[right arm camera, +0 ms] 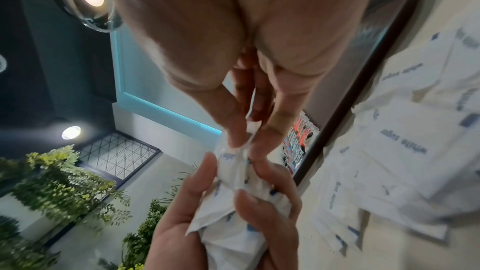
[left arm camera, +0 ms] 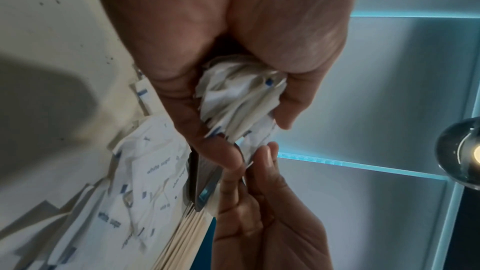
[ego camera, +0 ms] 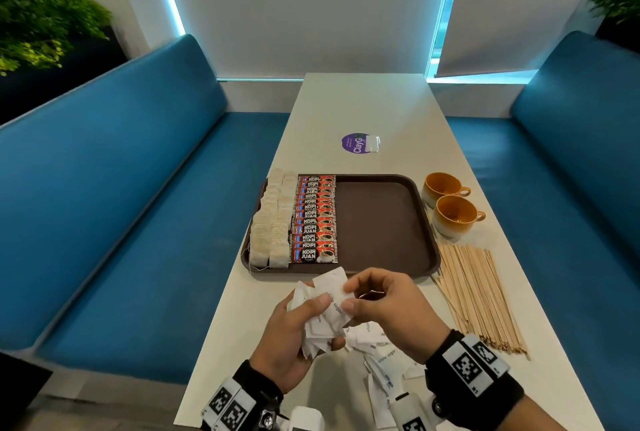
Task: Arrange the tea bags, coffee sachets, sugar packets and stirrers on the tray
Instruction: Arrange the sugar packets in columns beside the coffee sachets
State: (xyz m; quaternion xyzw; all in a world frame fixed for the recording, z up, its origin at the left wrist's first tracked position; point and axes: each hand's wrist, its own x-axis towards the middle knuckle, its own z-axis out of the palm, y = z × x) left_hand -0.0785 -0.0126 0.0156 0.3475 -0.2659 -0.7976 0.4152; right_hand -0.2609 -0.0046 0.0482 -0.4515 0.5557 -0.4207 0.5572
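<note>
Two rows are filling the tray [ego camera: 381,222]'s left: tea bags [ego camera: 273,222], coffee sachets [ego camera: 315,219]. My left hand [ego camera: 294,337] is clutching a sugar packets [ego camera: 322,312] bunch above the counter [ego camera: 363,108]; my right hand [ego camera: 384,309] fingers [ego camera: 349,286] are pinching one, pointing traywards.

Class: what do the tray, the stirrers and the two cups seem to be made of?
Tray: probably plastic, matte dark brown, moulded raised rim.
Stirrers: likely wood, pale, flat, thin sticks, unfinished look.
Cups: apparently glazed ceramic, glossy orange inside, paler outside, thick walls and handles.
</note>
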